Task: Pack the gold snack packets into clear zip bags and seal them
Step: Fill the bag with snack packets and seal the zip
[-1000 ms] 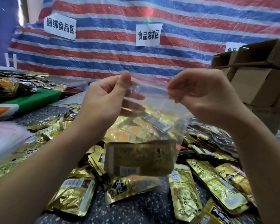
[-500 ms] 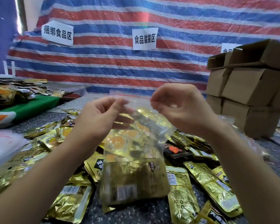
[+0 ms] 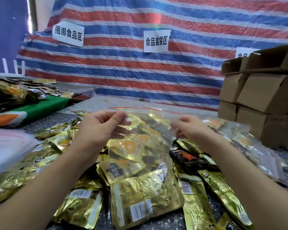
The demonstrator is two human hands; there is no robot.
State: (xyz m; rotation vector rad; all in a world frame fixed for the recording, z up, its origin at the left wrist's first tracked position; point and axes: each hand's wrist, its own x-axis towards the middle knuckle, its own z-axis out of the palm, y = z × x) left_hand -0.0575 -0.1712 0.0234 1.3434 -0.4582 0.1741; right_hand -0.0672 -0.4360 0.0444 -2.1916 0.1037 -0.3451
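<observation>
Since the earlier frame both hands have dropped and spread, stretching the bag mouth. Left hand [image 3: 105,128] pinches the clear zip bag [image 3: 140,146] at its 10 o'clock corner; right hand [image 3: 188,128] pinches the 2 o'clock corner. One gold snack packet [image 3: 145,201] sits at the bag's bottom. Risk: uneven pinching may leave the red-lined zip [image 3: 145,108] unsealed.

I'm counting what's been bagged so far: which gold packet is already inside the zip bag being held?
The large gold packet with its barcode facing up, at the bottom of the clear zip bag; the other gold packets lie loose on the table.
</observation>
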